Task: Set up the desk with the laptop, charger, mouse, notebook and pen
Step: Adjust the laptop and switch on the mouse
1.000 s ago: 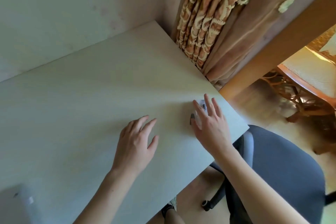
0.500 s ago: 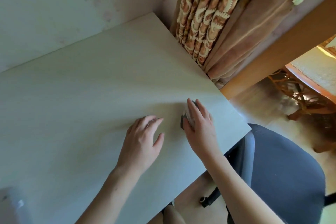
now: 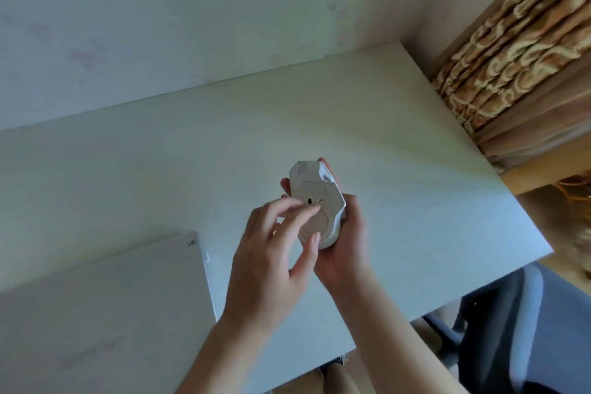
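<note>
Above the pale bench (image 3: 399,144), the right hand (image 3: 343,245) holds a white computer mouse (image 3: 316,201) turned over, so that its underside faces up; the fingers are wrapped around its far side. The left hand (image 3: 271,261) is half open, and its fingertips (image 3: 315,208) touch the underside near a small dark switch. A closed white laptop (image 3: 105,317) lies flat on the bench at the left. A patterned curtain (image 3: 518,51) hangs at the right, and a grey office chair (image 3: 524,329) stands below the bench edge.
</note>
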